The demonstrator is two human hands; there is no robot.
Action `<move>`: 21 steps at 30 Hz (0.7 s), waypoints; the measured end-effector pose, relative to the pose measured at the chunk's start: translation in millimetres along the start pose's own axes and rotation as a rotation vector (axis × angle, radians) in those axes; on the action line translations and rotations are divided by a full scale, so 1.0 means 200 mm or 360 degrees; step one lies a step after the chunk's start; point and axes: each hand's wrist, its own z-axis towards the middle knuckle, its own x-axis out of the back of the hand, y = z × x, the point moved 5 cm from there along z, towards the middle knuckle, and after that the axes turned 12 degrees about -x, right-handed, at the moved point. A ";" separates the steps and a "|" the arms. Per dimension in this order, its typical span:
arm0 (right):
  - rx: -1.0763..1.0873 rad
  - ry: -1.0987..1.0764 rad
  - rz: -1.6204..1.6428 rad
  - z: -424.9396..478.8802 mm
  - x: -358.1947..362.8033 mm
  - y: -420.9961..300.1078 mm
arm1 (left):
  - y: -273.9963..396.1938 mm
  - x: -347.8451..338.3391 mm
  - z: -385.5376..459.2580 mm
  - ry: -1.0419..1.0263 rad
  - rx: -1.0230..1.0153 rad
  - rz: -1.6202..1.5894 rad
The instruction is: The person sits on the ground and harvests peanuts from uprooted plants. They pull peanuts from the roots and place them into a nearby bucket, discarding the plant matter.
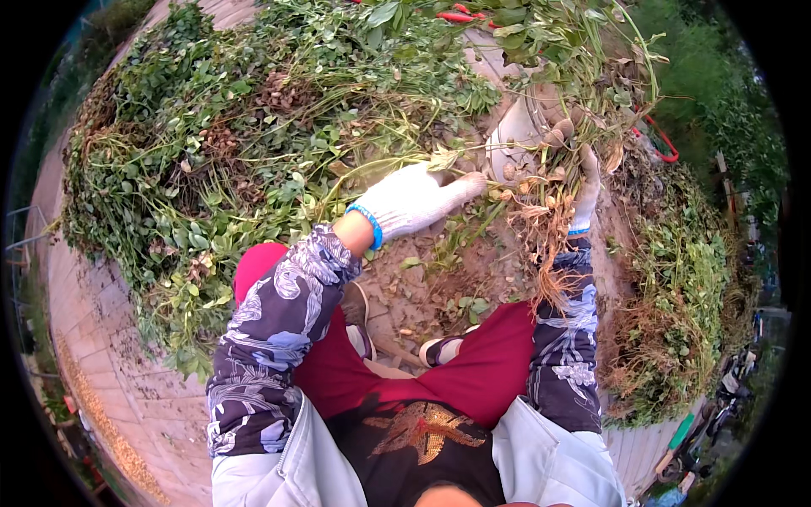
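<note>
My right hand (588, 187), in a white knit glove with a blue cuff and soiled fingertips, grips an uprooted peanut plant. The plant's leafy top (564, 57) points away from me, and its tan roots (550, 275) hang toward my right forearm. Several pods (509, 171) show among the stems near the grip. My left hand (418, 196), gloved the same way, reaches across to the plant's left side, its fingertips close to the pods and thin stems. What lies under those fingers is hidden, so a hold cannot be confirmed.
A large heap of peanut plants (253, 139) with pods spreads ahead and left. Another pile of plants (678, 304) lies at right. Behind the held plant is a pale, partly hidden surface (514, 133). Red curved pieces (662, 139) show nearby. A green-ended tool (681, 431) rests lower right.
</note>
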 end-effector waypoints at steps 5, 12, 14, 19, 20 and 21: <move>0.0147 0.0398 -0.0543 -0.02 -0.02 0.01 | 0.27 0.07 -0.07 0.0567 -0.0902 -0.0280; -0.0252 0.0204 -0.0257 0.03 -0.08 0.15 | 0.32 -0.04 0.01 0.0630 -0.0890 0.0439; -0.0157 0.0321 -0.0254 0.04 -0.05 0.14 | 0.31 -0.05 0.02 0.0596 -0.0892 0.0522; -0.0240 0.0136 -0.0102 0.04 -0.03 0.16 | 0.32 -0.08 0.04 0.0542 -0.1121 0.0488; -0.0256 0.0106 -0.0128 0.04 -0.03 0.16 | 0.32 -0.09 0.05 0.0540 -0.1087 0.0432; -0.0256 0.0164 -0.0239 0.05 -0.02 0.17 | 0.30 -0.10 0.06 0.0523 -0.1007 0.0356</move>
